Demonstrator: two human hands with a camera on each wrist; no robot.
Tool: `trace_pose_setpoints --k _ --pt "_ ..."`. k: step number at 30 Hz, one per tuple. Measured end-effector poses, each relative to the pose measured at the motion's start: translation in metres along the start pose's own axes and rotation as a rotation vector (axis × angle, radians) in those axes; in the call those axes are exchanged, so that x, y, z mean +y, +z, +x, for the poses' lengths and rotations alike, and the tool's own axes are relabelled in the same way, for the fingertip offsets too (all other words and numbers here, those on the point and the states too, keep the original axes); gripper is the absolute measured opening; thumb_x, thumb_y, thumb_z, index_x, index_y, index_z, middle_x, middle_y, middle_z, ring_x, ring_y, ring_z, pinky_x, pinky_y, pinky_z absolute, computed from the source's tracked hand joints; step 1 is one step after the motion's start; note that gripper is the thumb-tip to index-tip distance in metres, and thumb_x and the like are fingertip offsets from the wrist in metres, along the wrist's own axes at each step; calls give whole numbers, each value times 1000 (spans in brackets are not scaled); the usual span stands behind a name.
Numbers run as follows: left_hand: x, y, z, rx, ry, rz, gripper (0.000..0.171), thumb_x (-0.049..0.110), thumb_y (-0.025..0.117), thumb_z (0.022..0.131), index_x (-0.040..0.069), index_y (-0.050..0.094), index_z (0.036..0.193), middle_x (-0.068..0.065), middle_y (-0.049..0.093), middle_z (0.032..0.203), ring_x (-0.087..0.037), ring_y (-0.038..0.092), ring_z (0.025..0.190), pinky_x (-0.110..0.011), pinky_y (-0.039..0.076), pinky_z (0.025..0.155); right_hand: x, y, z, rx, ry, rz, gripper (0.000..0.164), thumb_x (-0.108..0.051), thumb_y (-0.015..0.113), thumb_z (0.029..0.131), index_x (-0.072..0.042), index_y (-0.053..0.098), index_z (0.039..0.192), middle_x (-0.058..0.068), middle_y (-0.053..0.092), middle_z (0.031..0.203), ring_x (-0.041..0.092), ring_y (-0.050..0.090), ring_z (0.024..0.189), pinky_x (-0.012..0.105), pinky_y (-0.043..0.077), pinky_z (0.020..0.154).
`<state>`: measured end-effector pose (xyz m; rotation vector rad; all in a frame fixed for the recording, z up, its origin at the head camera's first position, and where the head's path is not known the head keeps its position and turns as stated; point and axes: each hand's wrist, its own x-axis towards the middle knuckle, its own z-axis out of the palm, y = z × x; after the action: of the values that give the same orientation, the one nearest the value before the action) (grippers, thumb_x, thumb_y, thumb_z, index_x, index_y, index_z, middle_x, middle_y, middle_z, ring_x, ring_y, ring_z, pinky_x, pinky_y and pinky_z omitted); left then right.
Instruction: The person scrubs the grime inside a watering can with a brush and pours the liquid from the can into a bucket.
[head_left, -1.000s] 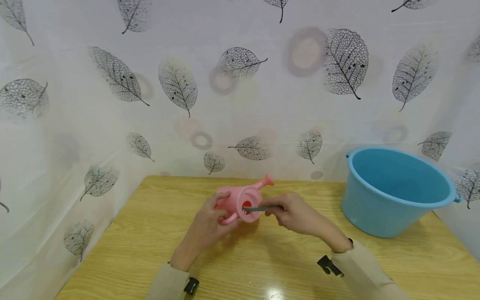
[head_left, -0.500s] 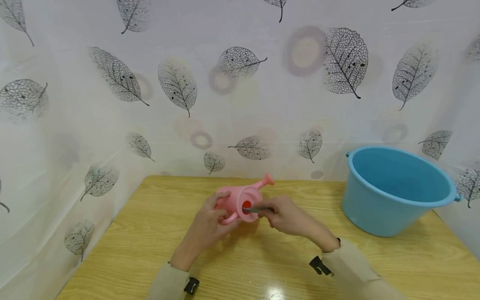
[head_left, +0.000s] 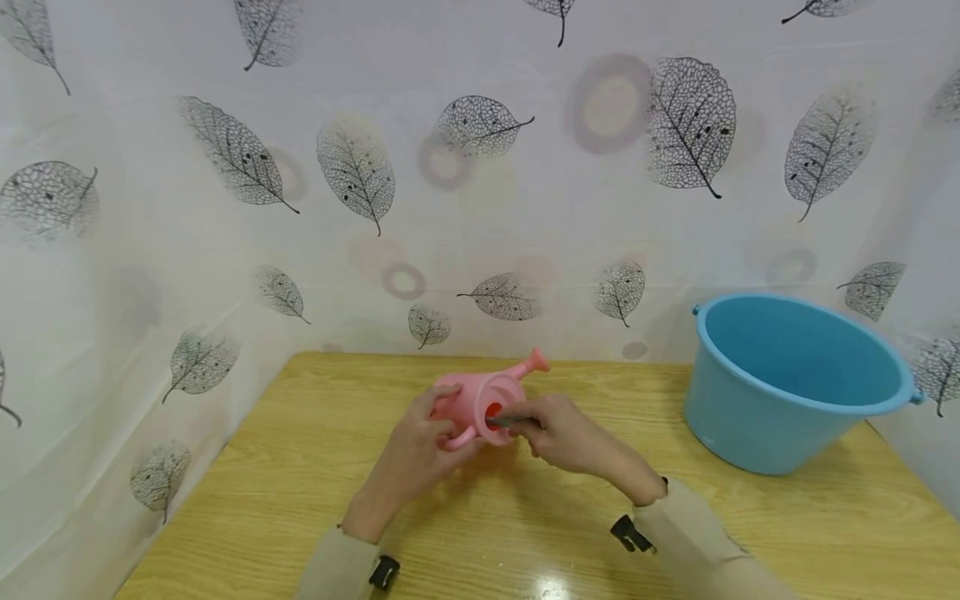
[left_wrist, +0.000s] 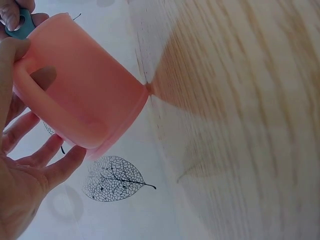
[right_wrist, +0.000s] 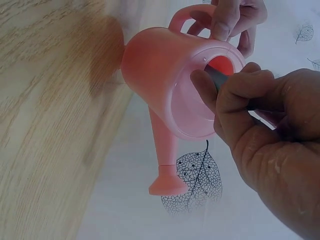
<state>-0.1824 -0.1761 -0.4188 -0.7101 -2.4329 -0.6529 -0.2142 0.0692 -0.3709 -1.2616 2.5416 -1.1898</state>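
Left fingers grip the watering can, long axis tipped toward the counter's near-right corner, spout far-right; right fingers pinch a utensil

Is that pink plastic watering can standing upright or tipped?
Tipped: the pink plastic watering can slants, its base edge meeting the yellow wooden table, its round opening facing the right hand.

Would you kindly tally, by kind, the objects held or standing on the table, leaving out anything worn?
Watering can: 1
Slim-handled tool (far end hidden): 1
Bucket: 1
Total: 3
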Motion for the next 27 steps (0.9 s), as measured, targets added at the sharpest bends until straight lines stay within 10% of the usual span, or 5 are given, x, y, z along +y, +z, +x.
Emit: trace_pose_setpoints --k 27 --pt "2 -2 0 -22 -64 4 31 33 85 85 13 68 68 -12 61 139 -31 63 126 -42 56 107 -3 -29 -18 -22 85 74 27 1 58 100 -8 75 120 3 71 79 1 47 49 19 40 42"
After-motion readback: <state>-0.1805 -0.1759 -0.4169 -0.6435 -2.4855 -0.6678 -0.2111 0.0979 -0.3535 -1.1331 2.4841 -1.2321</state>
